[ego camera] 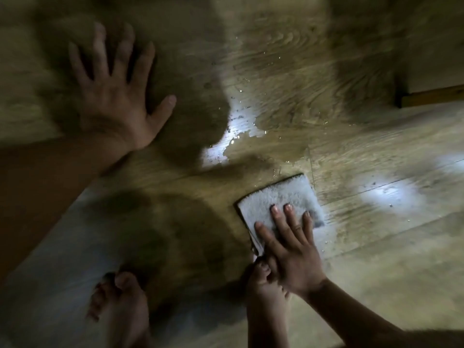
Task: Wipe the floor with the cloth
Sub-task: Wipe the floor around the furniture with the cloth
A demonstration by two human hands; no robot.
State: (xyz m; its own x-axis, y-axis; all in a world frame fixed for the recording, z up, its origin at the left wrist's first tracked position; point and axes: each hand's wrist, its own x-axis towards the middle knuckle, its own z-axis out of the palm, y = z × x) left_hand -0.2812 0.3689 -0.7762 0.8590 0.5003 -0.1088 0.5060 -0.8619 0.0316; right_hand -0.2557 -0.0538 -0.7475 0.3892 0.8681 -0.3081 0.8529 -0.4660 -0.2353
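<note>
A folded white cloth (278,199) lies flat on the wooden floor (376,247), right of centre. My right hand (288,249) presses on its near half with straight, spread fingers. A wet patch with water drops (241,121) shines on the floor just beyond and left of the cloth. My left hand (118,96) rests flat on the floor at the upper left, fingers spread wide, well away from the cloth.
My two bare feet (120,307) stand at the bottom, the right foot (261,282) touching the cloth's near corner. A wooden furniture edge (431,96) sits at the upper right. The scene is dim, with bright reflections on the floor at the right.
</note>
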